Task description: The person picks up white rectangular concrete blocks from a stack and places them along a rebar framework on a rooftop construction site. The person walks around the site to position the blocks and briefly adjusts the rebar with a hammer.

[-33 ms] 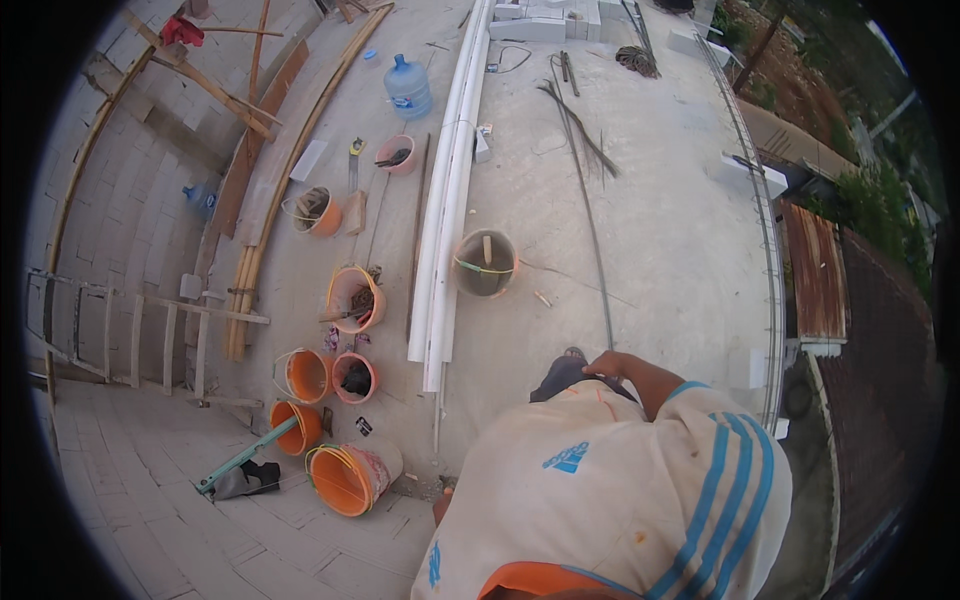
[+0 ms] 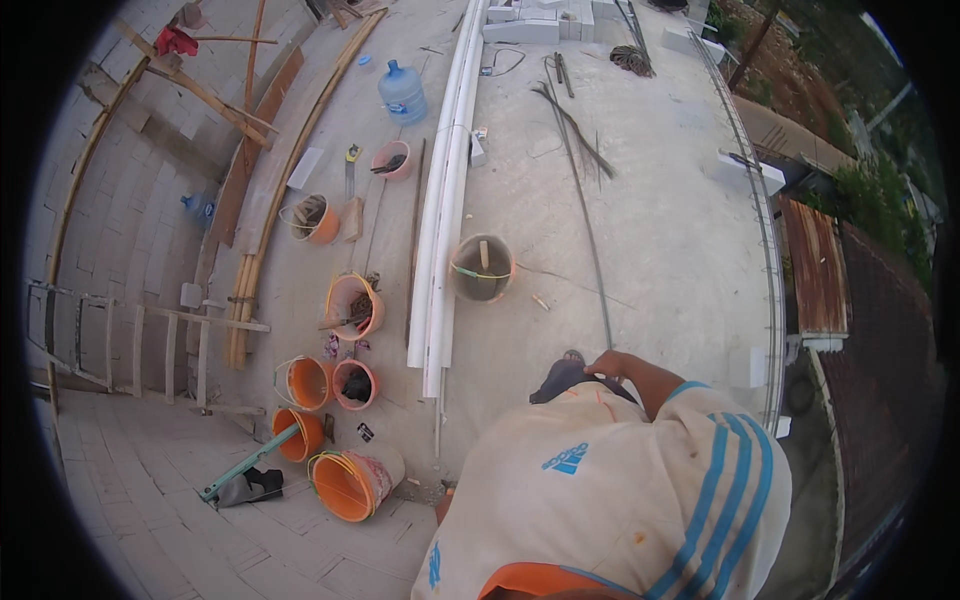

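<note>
Neither of my hands is in view. Below me a co-worker in a white shirt with blue stripes (image 2: pixel 620 500) bends over a concrete slab (image 2: pixel 670 220), a dark cap (image 2: pixel 562 378) on the head. The co-worker's hand (image 2: pixel 603 362) rests at the near end of a long thin steel rod (image 2: pixel 584 200) that lies on the slab and runs away from me. A grey bucket (image 2: pixel 481 268) with a stick in it stands just left of the rod.
A bundle of long white pipes (image 2: pixel 445 200) lies left of the bucket. Several orange buckets (image 2: pixel 345 485) stand at lower left, with a teal-handled tool (image 2: pixel 245 465). Wooden planks (image 2: pixel 280 170), a blue water bottle (image 2: pixel 402 92) and a ladder (image 2: pixel 150 350) are further left. The slab's edge (image 2: pixel 768 280) drops off at right.
</note>
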A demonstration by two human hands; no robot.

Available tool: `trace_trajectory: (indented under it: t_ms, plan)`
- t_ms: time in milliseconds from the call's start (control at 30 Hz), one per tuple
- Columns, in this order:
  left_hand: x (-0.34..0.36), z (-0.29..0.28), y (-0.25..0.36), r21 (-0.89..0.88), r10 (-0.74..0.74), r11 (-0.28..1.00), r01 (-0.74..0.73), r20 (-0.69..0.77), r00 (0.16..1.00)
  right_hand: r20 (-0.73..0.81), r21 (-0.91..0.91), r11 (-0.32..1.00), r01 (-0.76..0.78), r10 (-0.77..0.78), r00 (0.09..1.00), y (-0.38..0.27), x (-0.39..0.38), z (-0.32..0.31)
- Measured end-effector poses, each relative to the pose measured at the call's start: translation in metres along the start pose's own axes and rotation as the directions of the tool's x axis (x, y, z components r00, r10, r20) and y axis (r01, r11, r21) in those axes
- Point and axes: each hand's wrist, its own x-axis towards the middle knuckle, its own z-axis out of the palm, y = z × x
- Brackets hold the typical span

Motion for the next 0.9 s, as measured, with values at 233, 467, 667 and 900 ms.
trace_trajectory:
  t_ms: [233, 467, 667, 900]
  plan:
    - [0.024, 0.048, 0.114, 0.137, 0.097, 0.985, -0.104, 0.054, 0.994, -0.225, 0.044, 0.999, 0.019, -0.008, 0.974, 0.054, -0.016, -0.094]
    - [0.034, 0.095, 0.21, 0.257, 0.152, 0.949, -0.18, 0.124, 0.981, -0.426, 0.301, 0.953, 0.046, 0.091, 0.9, 0.124, -0.06, -0.166]
    - [0.051, 0.114, 0.314, 0.333, 0.208, 0.909, -0.249, 0.156, 0.966, -0.452, 0.492, 0.871, -0.009, 0.264, 0.852, 0.183, -0.089, -0.124]
    - [0.088, 0.146, 0.429, 0.228, 0.326, 0.88, -0.417, 0.35, 0.878, -0.207, 0.636, 0.749, -0.186, 0.398, 0.894, 0.213, -0.063, -0.072]
